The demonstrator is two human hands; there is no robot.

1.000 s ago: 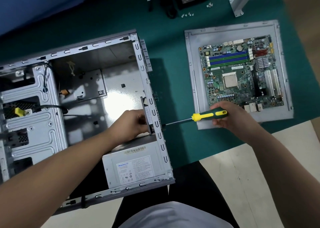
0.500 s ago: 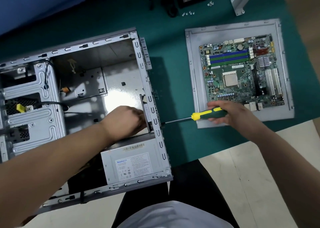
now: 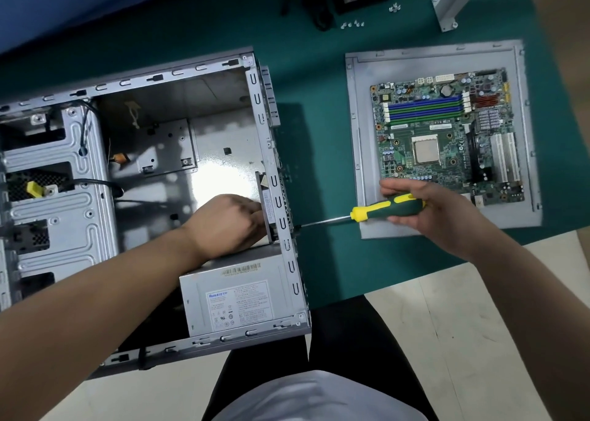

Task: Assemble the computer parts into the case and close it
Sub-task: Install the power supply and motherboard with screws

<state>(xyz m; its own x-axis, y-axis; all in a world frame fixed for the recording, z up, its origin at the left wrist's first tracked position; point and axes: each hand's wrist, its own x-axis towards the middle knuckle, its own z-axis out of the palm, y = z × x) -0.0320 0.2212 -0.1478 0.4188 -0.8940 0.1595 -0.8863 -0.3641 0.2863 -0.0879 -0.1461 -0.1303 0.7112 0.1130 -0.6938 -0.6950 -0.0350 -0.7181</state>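
From the head camera: the grey steel computer case lies open with the grey boxed power supply seated. The left hand grips a part inside its rear wall; the right hand clasps the yellow-and-green screwdriver, tip at that wall (presumably fastening). The green motherboard sits apart on the grey side panel, uninstalled.

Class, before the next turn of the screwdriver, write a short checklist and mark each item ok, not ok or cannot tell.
1. Right hand grips the screwdriver: ok.
2. Tip meets the case rear wall: ok.
3. Tip seated in a screw head: cannot tell.
4. Left hand steadies the part inside the wall: ok.
5. Power supply sits in its corner: ok.
6. Motherboard fitted: not ok, it lies outside on the panel.
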